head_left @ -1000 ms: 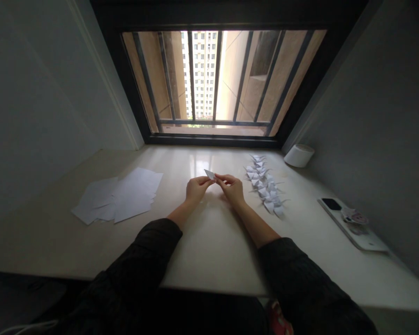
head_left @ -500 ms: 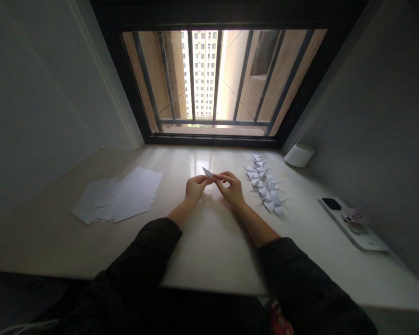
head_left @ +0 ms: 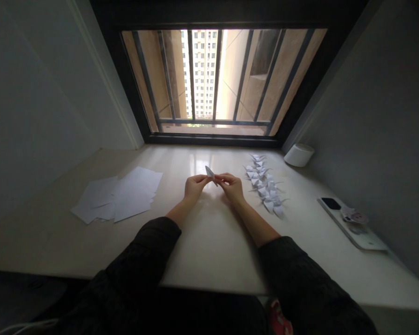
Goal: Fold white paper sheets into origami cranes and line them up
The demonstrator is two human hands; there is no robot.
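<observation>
A small folded piece of white paper [head_left: 209, 171] is pinched between my two hands, above the middle of the white sill. One pointed end of it sticks up and away from me, and a smaller tip shows below the fingers. My left hand [head_left: 194, 187] grips it from the left with thumb and forefinger. From the right, my right hand [head_left: 232, 187] holds it the same way, fingers closed. Nearest to the right hand lie several folded paper cranes [head_left: 264, 184], packed close in a column. Fingers hide the middle of the folded paper.
Loose white paper sheets [head_left: 136, 193] lie overlapped at the left. A white cylindrical object [head_left: 299, 155] rests at the back right against the wall. A phone [head_left: 366, 238] with a round grip lies at the right. The barred window [head_left: 209, 139] closes the far side.
The folded paper has turned a little more upright, and its lower tip now shows below the fingers. My right fingers have shifted their hold. Everything else stays in place.
</observation>
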